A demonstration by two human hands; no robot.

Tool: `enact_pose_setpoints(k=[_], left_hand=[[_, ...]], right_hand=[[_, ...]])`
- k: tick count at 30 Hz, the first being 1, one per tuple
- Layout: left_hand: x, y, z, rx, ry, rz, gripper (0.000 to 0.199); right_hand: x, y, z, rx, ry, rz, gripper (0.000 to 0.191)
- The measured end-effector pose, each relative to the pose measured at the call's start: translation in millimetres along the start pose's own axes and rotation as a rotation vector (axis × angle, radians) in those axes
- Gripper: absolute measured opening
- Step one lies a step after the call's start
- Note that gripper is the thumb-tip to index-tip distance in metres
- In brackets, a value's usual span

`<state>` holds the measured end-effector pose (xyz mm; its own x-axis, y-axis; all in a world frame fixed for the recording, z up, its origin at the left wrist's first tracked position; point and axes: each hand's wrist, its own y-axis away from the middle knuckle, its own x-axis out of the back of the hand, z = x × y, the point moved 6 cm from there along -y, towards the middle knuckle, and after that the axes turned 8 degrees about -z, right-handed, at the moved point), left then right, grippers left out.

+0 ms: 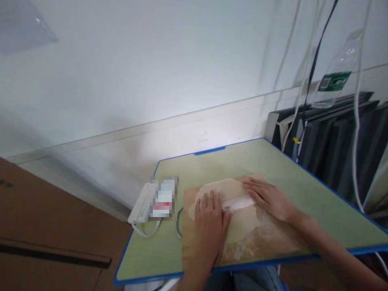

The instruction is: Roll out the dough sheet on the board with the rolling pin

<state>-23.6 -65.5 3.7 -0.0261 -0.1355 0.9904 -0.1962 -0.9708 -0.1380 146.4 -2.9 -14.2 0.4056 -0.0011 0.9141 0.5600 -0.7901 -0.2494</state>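
A flat, pale sheet of dough (242, 226) lies on a wooden board (188, 242) dusted with flour. Across the dough rests a light-coloured rolling pin (239, 203), tilted slightly up to the right. My left hand (210, 218) lies flat at the pin's left end, its fingers spread over the dough. At the other end, my right hand (269, 198) lies over the pin with fingers stretched toward the upper left. The palms hide both ends of the pin.
The green table (145, 258) has a blue edge. Left of the board are a blurred phone-like object (164, 198), a white device (142, 206) and a cable. Dark folders (330, 137), a plastic bottle (335, 79) and hanging cords stand at the right. A wall rises behind.
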Motion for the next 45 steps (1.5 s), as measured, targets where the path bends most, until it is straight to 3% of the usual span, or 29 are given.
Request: enact_pose_setpoints(k=[11, 45], left_hand=[[-1.3, 10.7, -1.5, -0.067, 0.210, 0.009, 0.036], [0.0, 19.0, -1.5, -0.178, 0.172, 0.029, 0.036]], right_hand=[[0.9, 9.3, 8.8, -0.068, -0.068, 0.097, 0.040], [1.7, 9.5, 10.8, -0.146, -0.028, 0.098, 0.041]])
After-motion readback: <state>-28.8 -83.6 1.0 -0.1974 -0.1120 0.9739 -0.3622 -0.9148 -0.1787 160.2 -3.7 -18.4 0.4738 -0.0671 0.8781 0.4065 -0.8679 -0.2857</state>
